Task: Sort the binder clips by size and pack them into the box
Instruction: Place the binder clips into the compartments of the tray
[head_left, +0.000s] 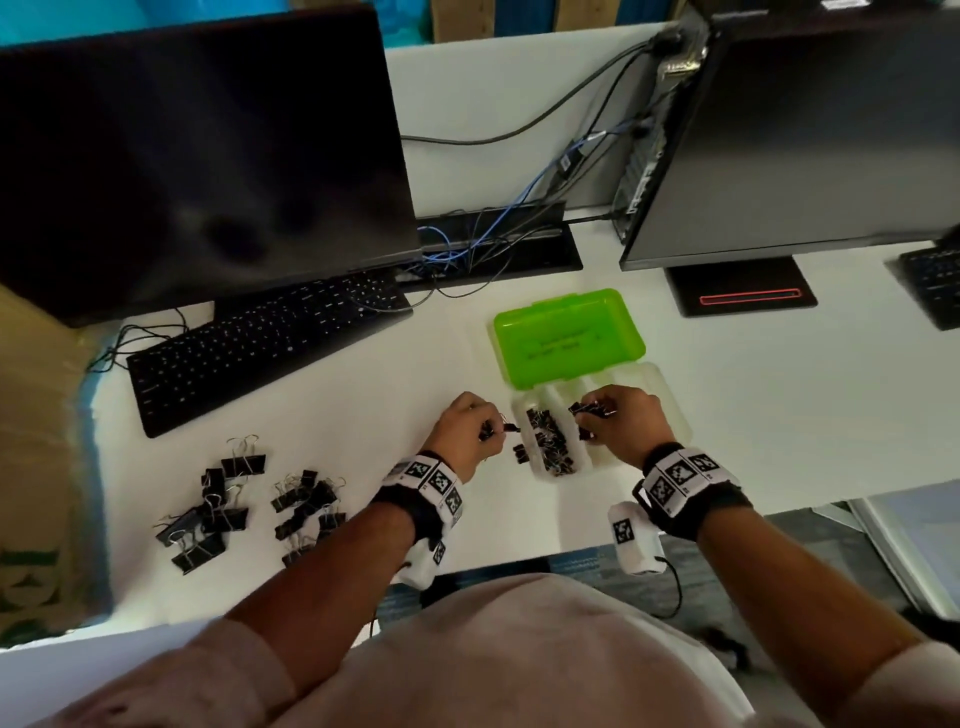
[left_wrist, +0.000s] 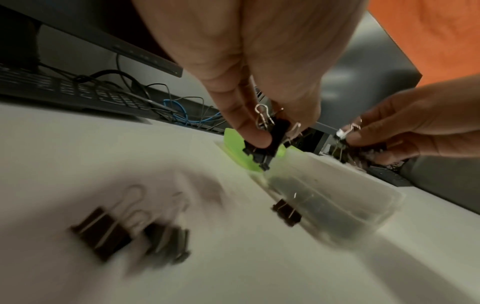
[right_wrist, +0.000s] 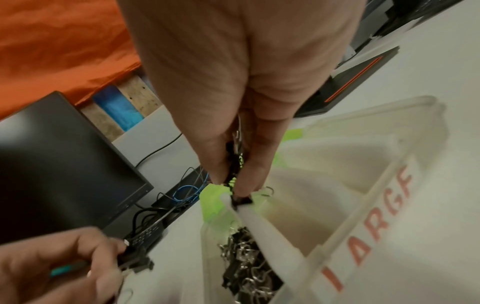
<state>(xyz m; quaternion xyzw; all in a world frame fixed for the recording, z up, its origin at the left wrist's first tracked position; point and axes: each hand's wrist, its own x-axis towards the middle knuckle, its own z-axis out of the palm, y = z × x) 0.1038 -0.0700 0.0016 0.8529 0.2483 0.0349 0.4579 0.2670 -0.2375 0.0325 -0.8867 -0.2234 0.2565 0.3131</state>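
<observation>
The white tabletop (head_left: 727, 415) has open room right of the clear box (head_left: 670, 410), running toward the right edge, and a bare strip along the near edge between the two forearms. Behind the box, its green lid (head_left: 569, 332) lies open and bars the way toward the back edge. Further back stand a monitor base (head_left: 743, 291) and a tangle of cables (head_left: 467, 254). To the left, the keyboard (head_left: 260, 348) blocks the back left, and piles of binder clips (head_left: 244, 499) clutter the near left corner. Between keyboard and box lies a clear lane (though the left hand (head_left: 467, 431) sits at its near end). The right hand (head_left: 623, 421) hovers over the box's middle compartments, and the leftmost compartment is filled with small clips (head_left: 550, 441).
</observation>
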